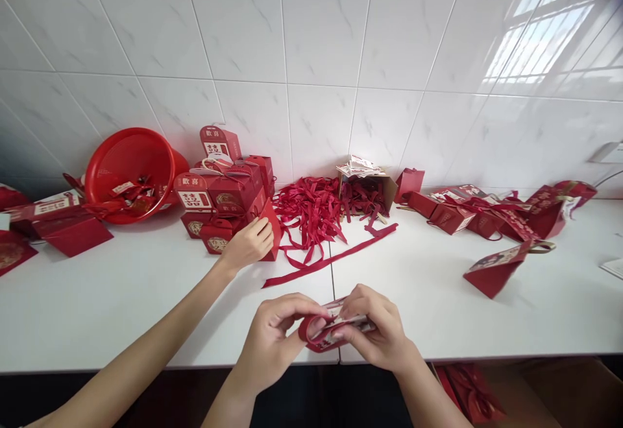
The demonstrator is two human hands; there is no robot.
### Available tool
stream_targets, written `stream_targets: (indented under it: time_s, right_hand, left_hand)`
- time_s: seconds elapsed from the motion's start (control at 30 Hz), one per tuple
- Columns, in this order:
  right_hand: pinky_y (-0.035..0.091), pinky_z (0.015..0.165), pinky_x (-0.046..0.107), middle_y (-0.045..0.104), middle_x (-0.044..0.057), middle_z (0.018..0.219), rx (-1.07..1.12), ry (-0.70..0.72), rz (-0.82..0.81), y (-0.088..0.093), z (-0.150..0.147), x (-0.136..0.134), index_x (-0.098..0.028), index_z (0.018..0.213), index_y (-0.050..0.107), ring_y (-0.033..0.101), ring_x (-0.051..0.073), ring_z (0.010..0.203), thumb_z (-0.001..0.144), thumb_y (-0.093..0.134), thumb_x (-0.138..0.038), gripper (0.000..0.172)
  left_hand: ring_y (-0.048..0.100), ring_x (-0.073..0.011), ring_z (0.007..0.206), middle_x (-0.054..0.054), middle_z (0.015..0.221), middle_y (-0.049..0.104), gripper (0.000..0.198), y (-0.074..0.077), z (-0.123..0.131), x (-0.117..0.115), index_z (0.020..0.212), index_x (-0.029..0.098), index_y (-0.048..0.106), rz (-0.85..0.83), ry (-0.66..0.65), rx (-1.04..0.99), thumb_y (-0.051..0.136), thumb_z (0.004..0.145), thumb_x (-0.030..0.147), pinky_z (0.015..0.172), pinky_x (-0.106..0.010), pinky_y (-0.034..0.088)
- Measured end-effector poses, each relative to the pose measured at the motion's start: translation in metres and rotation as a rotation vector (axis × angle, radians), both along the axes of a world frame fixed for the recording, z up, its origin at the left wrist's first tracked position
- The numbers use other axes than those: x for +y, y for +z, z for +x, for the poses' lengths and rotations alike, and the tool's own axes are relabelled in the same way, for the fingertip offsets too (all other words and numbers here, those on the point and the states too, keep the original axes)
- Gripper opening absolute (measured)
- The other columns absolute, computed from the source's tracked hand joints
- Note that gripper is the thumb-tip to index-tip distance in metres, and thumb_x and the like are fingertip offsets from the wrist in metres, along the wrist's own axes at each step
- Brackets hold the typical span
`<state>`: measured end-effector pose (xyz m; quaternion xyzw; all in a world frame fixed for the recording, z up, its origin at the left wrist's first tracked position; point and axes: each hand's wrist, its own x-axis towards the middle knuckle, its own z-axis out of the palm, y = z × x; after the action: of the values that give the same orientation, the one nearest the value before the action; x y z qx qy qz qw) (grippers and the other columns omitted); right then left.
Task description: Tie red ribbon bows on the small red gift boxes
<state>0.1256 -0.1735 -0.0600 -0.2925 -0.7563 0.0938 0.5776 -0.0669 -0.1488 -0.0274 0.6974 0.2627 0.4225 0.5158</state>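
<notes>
Between my two hands, just above the table's front edge, is a small red paper gift box with a pale printed side and a curved red edge. My left hand is closed on its left end, with fingers on top and a fingertip inside the curved part. My right hand grips the other end, its thumb and fingers pressed along the printed panel. The fingers cover much of the box. Beyond it lies a long red ribbon, stretched slantwise on the white table.
At left, another person's hand touches a stack of red gift boxes. A red basin lies tipped with small packets inside. Loose ribbons spill beside a cardboard box. More red boxes and a triangular one stand right.
</notes>
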Motion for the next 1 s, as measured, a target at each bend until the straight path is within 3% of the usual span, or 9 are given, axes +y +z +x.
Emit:
stream_targets:
  time_s: [0.13,0.27,0.37,0.47,0.63,0.77,1.0]
  right_hand:
    - [0.045,0.054,0.029,0.06,0.004,0.07,0.032,0.012,0.042,0.004,-0.002,-0.003,-0.021,0.091,0.053,0.055,0.015,0.061,0.081,0.066,-0.02,0.016]
    - [0.046,0.055,0.031,0.06,0.003,0.069,0.058,0.023,0.088,0.009,-0.005,-0.005,-0.021,0.09,0.053,0.055,0.015,0.06,0.084,0.063,-0.024,0.012]
    - [0.046,0.054,0.03,0.061,0.003,0.07,0.087,0.018,0.07,0.001,-0.007,-0.003,-0.022,0.091,0.054,0.056,0.015,0.06,0.084,0.063,-0.023,0.012]
    - [0.047,0.054,0.029,0.06,0.003,0.071,0.139,-0.029,0.02,-0.018,-0.012,0.002,-0.022,0.09,0.054,0.057,0.016,0.062,0.082,0.065,-0.02,0.013]
    - [0.047,0.054,0.026,0.058,0.001,0.071,0.363,-0.082,-0.135,-0.044,-0.025,0.009,-0.023,0.084,0.054,0.057,0.014,0.062,0.082,0.066,-0.025,0.012]
    - [0.046,0.053,0.024,0.059,0.0,0.07,0.416,-0.091,-0.179,-0.044,-0.029,0.012,-0.022,0.082,0.054,0.057,0.013,0.06,0.08,0.068,-0.025,0.014]
    - [0.046,0.052,0.024,0.059,0.001,0.07,0.414,-0.115,-0.148,-0.042,-0.029,0.014,-0.02,0.081,0.054,0.057,0.013,0.06,0.082,0.065,-0.027,0.013]
  left_hand:
    - [0.065,-0.0204,0.08,-0.007,0.085,0.07,0.02,0.0,-0.003,0.002,0.093,0.02,0.07,0.121,-0.153,-0.018,0.06,0.079,0.009,0.073,-0.031,0.053]
    - [0.063,-0.0234,0.086,-0.008,0.089,0.066,0.025,-0.007,-0.001,0.003,0.094,0.019,0.063,0.086,-0.255,-0.065,0.066,0.071,0.011,0.076,-0.034,0.051]
    - [0.062,-0.0211,0.084,-0.007,0.089,0.064,0.019,-0.019,0.002,0.003,0.087,0.019,0.061,0.018,-0.198,-0.074,0.067,0.072,0.01,0.075,-0.032,0.05]
    - [0.061,-0.02,0.084,-0.004,0.088,0.063,0.011,-0.033,0.003,0.006,0.084,0.02,0.062,-0.023,-0.116,-0.084,0.064,0.078,0.012,0.075,-0.03,0.05]
    - [0.06,-0.021,0.094,-0.005,0.093,0.064,0.008,-0.047,0.003,0.01,0.085,0.022,0.064,0.008,-0.008,-0.082,0.062,0.081,0.015,0.082,-0.032,0.049]
    - [0.054,-0.0249,0.114,-0.01,0.108,0.064,0.008,-0.047,0.003,0.012,0.09,0.02,0.063,0.007,-0.005,-0.027,0.06,0.083,0.017,0.093,-0.036,0.046]
    - [0.058,-0.0239,0.108,-0.009,0.106,0.066,0.009,-0.044,0.005,0.011,0.091,0.02,0.064,-0.014,0.001,-0.023,0.058,0.085,0.02,0.092,-0.036,0.047]
